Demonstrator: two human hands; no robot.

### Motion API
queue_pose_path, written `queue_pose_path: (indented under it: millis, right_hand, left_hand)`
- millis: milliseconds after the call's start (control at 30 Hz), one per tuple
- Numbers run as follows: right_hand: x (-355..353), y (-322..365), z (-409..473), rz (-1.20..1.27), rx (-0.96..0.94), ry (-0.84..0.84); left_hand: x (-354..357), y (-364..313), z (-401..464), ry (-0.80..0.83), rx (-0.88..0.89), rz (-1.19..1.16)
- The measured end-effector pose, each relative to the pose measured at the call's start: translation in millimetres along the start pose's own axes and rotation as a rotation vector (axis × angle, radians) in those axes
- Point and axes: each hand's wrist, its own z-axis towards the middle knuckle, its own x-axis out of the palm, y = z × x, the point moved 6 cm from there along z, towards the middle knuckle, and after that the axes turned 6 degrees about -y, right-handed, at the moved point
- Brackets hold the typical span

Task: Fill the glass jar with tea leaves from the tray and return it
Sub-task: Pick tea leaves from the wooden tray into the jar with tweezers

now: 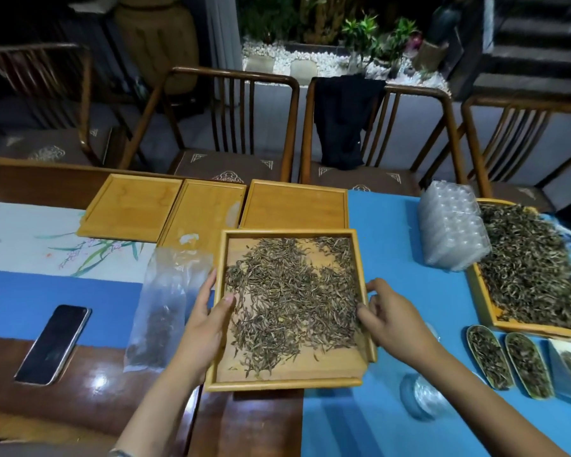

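The tray [290,308] was gripped at its sides by the left hand [208,318] and right hand [389,318], so tea leaves [294,298] could've easily been spilled past the glass jar [422,395] if tipped unevenly.

Both bare forearms reach in from the near edge and angle toward each other. The left hand [208,311] sits palm inward, fingers straight and pointing far, thumb bent to the right. The right hand [388,316] sits level with it, to the right, fingers curled leftward and thumb stretched toward the left. The two hands stay well apart.
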Motion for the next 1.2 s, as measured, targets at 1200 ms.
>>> queue_pose_path:
  millis: [1200]
  right_hand:
    - [34.5,-63.0,81.9,-0.064,0.147,-0.258]
  left_hand:
    - [-76.6,39.1,27.1,-0.193,-0.133,0.064]
